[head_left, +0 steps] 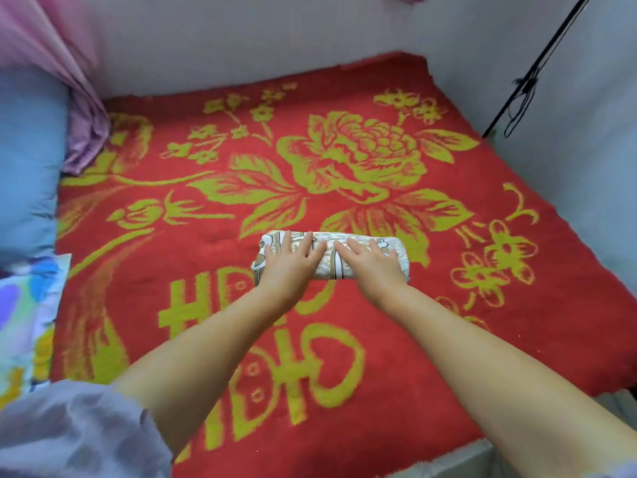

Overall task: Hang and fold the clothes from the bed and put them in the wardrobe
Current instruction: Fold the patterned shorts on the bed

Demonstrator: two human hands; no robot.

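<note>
Both arms reach out over the bed, and the two hands lie side by side on a rolled-up patterned cloth (331, 255), cream with brown markings, which lies crosswise on the red blanket (517, 322) around the middle of the bed. The left hand (287, 263) presses on the left part of the roll with its fingers straight and slightly spread; the right hand (370, 262) presses on the right part the same way, flat, not curled round anything. The index fingertips nearly meet at the middle of the roll. The blanket carries a big yellow flower design. At the far left a blue pillow (27, 160) lies beside a bunched pink-purple curtain (86, 139), and a colourful printed fabric (24, 315) lies at the near left edge.
</note>
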